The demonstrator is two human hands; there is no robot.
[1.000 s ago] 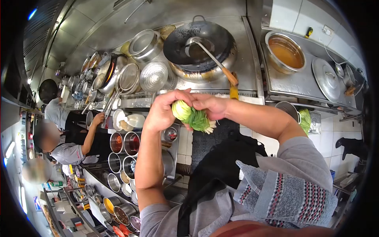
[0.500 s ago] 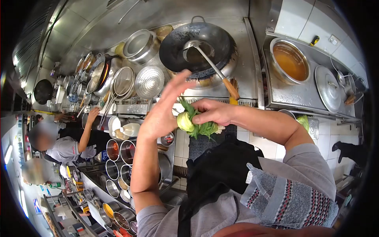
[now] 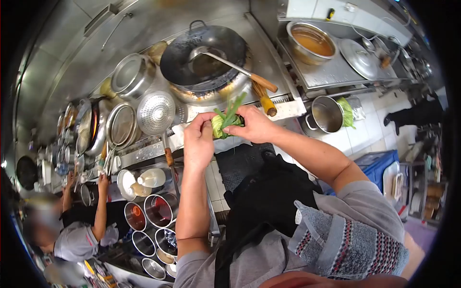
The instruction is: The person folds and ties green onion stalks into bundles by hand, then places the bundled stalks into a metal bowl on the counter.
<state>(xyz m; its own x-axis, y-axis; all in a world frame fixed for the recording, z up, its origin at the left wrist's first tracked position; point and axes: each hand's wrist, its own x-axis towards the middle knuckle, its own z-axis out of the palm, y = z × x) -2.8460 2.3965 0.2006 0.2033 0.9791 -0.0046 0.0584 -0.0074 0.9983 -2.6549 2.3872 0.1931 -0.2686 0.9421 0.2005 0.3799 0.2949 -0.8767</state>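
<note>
Between my two hands is a bundle of green leafy vegetable (image 3: 221, 126), rolled round on itself, with dark green leaf ends sticking up. My left hand (image 3: 198, 139) has its fingers closed on the bundle's left side. From the right, my right hand (image 3: 253, 125) pinches the bundle, its thumb across the front. Beyond them sits a large black wok (image 3: 177, 62) on the stove, and a wooden-handled ladle (image 3: 225, 62) rests inside it. A bamboo brush with a yellow handle (image 3: 267, 104) lies at the stove edge, right of the wok.
Left of the wok are a perforated strainer (image 3: 156, 113) and stacked metal bowls (image 3: 129, 77). Several sauce containers (image 3: 136, 216) stand lower left, near a co-worker (image 3: 79, 240). At right are a pot of orange liquid (image 3: 312, 42), a lid (image 3: 359, 58) and a lower pot (image 3: 326, 114).
My left hand, lifted with fingers spread half a second ago, has closed on the bundle again. The leaf ends stick up higher. The view has turned, shifting the stove leftward.
</note>
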